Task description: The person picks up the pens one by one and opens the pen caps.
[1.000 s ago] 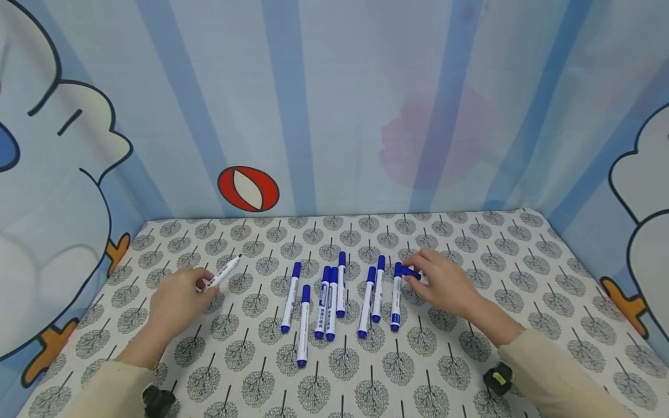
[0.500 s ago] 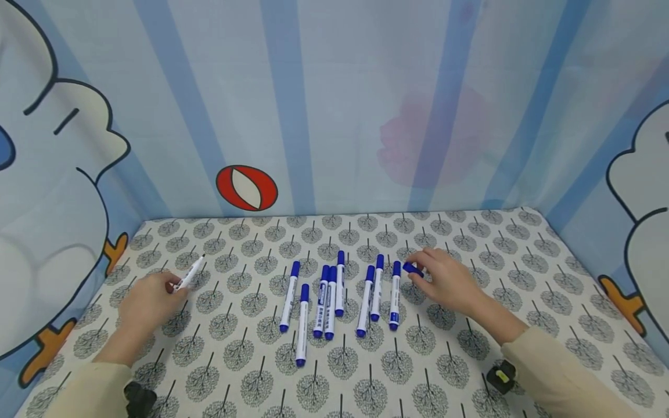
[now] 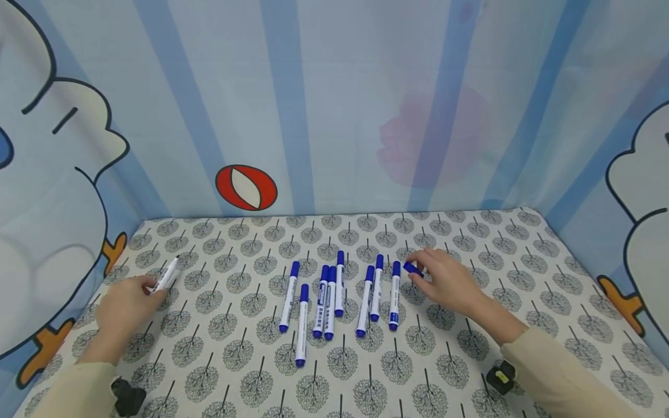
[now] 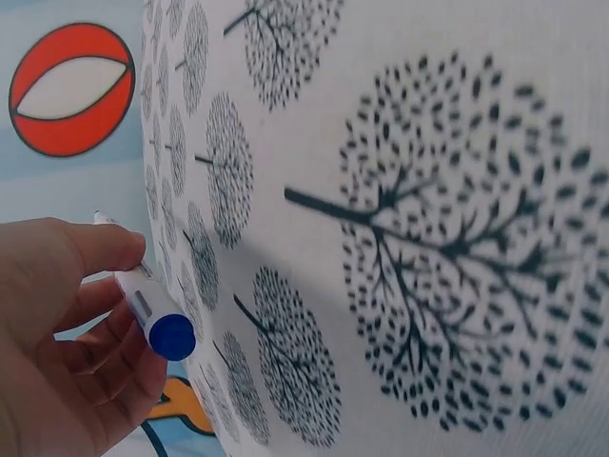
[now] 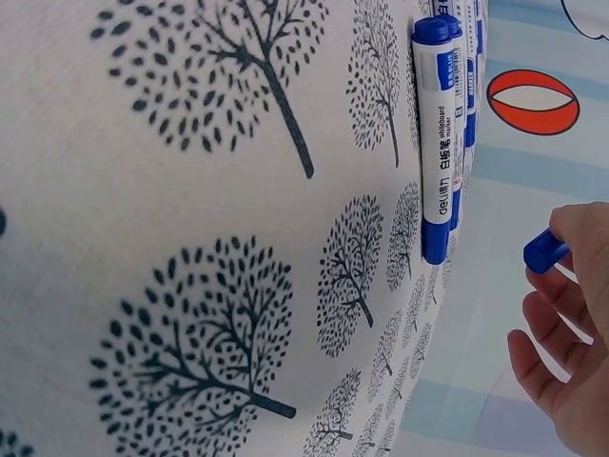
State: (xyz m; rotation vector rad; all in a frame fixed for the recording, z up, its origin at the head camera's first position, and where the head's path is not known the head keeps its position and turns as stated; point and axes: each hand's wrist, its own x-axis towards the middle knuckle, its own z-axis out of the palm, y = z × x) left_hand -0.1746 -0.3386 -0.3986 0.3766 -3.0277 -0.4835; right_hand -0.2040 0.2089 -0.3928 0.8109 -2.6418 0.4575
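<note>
My left hand (image 3: 125, 307) pinches an uncapped white whiteboard marker (image 3: 166, 275) at the left of the table. Its dark tip points up and away, and its blue end (image 4: 172, 337) faces the left wrist camera. On the right, my right hand (image 3: 444, 280) holds a blue marker cap (image 5: 544, 251) between thumb and fingers. Just left of that hand lies a capped whiteboard marker (image 3: 394, 297), the nearest of several capped ones. The left wrist view shows the left thumb laid over the barrel.
Several capped blue-and-white markers lie in the middle, among them a front one (image 3: 302, 326) and a close pair (image 3: 329, 305). A tree-patterned cloth (image 3: 245, 377) covers the table. Behind it hangs a striped blue curtain (image 3: 345, 116) with cartoon prints.
My left hand has carried the uncapped marker leftward, away from the others. The right hand has shifted the cap slightly away from the rightmost marker and then stayed nearly still.
</note>
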